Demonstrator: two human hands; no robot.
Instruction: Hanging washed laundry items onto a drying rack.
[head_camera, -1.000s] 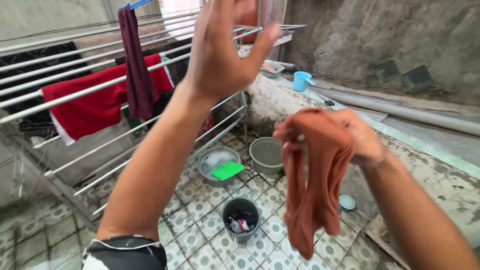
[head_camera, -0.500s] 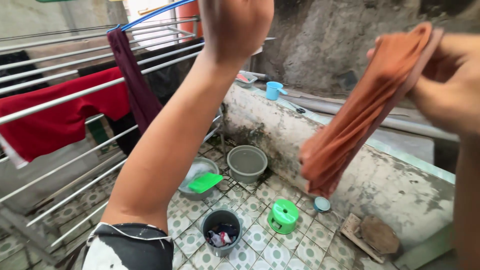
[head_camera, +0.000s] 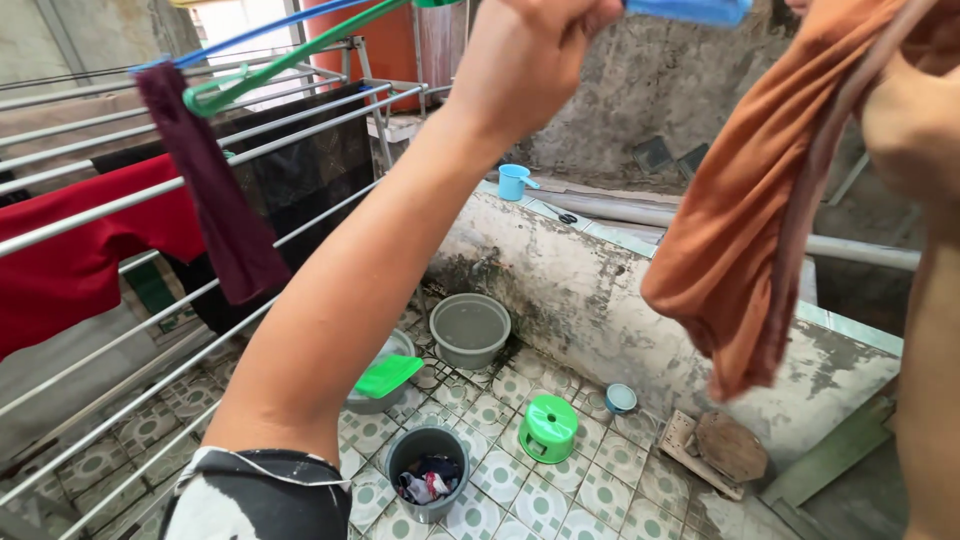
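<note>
My left hand (head_camera: 535, 45) is raised to the top of the view, fingers closed around a blue plastic hanger (head_camera: 690, 9). At the right edge my right hand (head_camera: 915, 115) grips an orange cloth (head_camera: 765, 210), which hangs down bunched and folded just beside the hanger. Both hands are held high above the tiled floor. The top of the hanger is cut off by the frame.
A metal drying rack (head_camera: 150, 195) on the left carries a red garment (head_camera: 70, 255) and a maroon cloth (head_camera: 215, 215) on a green hanger. Below stand a grey bucket of clothes (head_camera: 425, 480), a green stool (head_camera: 548, 427), two basins (head_camera: 470, 330), and a low concrete wall (head_camera: 600, 290) with a blue scoop (head_camera: 513, 182).
Both hands rose higher. My left hand closed on the blue hanger, and my right hand brought the orange cloth up next to it. The view swung slightly right.
</note>
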